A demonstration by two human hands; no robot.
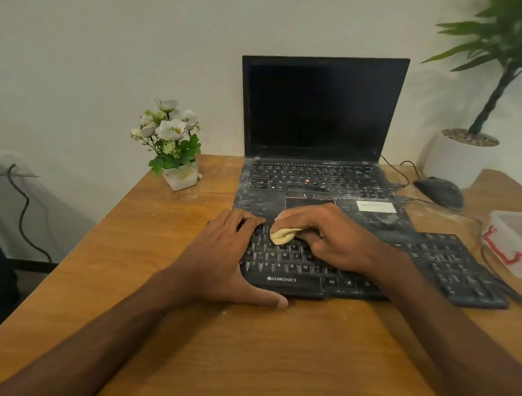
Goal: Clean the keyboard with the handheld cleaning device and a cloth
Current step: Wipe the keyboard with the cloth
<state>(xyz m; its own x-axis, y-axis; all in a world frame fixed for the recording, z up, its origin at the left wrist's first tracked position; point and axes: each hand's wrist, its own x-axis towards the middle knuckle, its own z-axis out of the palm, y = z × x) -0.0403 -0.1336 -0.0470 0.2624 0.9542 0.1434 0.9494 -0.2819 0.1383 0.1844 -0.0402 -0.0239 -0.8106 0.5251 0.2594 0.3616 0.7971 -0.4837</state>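
A black dusty keyboard lies across the wooden desk in front of the laptop. My right hand grips a small yellow cloth and holds it down on the keyboard's upper key rows. My left hand lies over the keyboard's left end, its fingers on the top edge and its thumb stretched along the front edge. No handheld cleaning device is in view.
An open black laptop, dusted white, stands behind the keyboard. A small flower pot is at the left, and a black mouse and a large potted plant at the right. A clear plastic box sits at the right edge.
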